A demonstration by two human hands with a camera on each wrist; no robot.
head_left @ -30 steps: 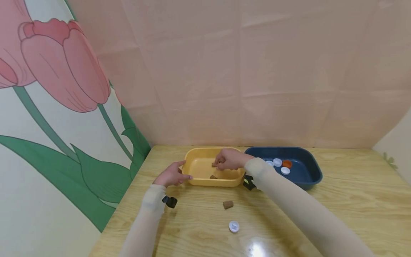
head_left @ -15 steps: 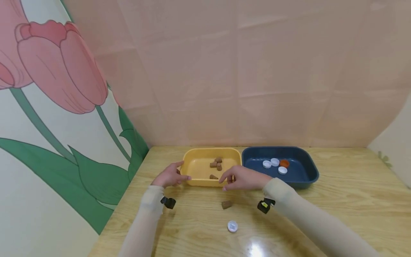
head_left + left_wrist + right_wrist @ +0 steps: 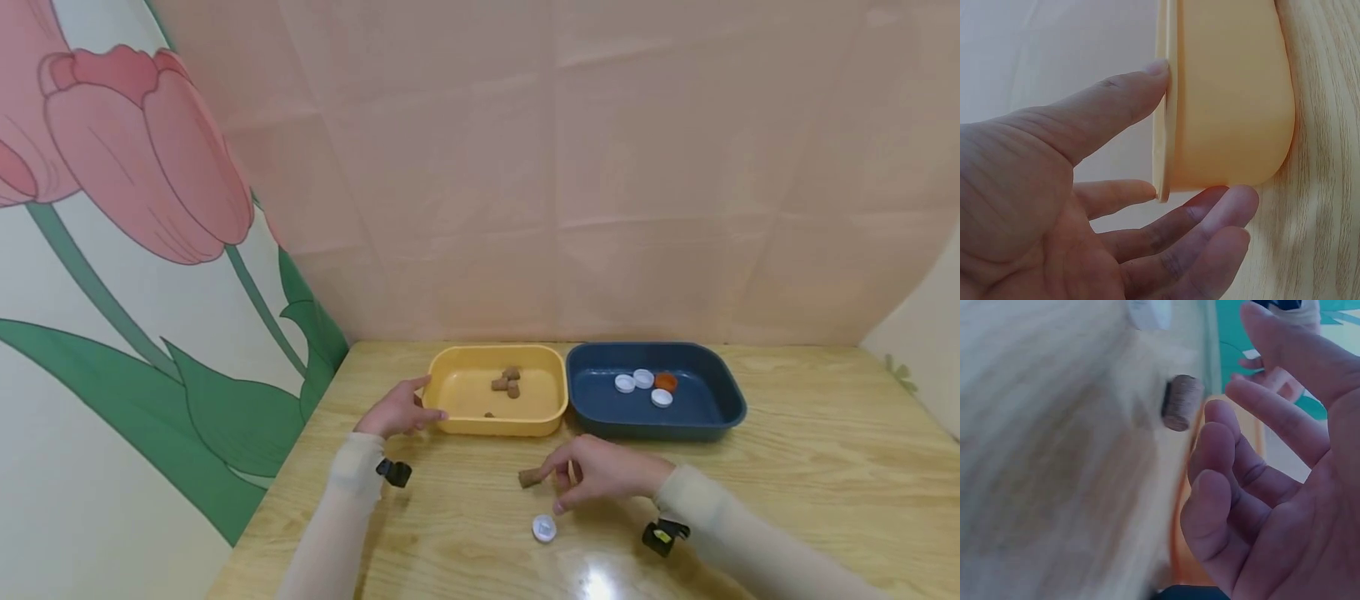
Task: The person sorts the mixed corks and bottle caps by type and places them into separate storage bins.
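Observation:
On the wood-grain table, a brown cork [image 3: 528, 477] lies in front of the yellow tray [image 3: 457, 392]. My right hand [image 3: 609, 471] hovers beside it with fingers loosely bent and holds nothing. In the right wrist view, a gap shows between those fingers and the cork. A white bottle cap [image 3: 544, 528] lies nearer to me, just left of the right thumb. At the yellow tray's left end, my left hand [image 3: 396, 410] touches the rim with thumb and index finger. The left wrist view shows its other fingers spread below the rim.
Several corks [image 3: 501, 384] lie inside the yellow tray. The dark blue tray [image 3: 701, 396] stands against its right side, holding white caps [image 3: 625, 383] and one orange cap [image 3: 665, 382]. Behind the table hangs a pink cloth [image 3: 525, 208]; a tulip-painted wall [image 3: 225, 400] borders the left.
My right hand has drawn back out of the yellow tray toward me, down to the cork on the table. It left several corks in the tray. The left hand stays at the rim.

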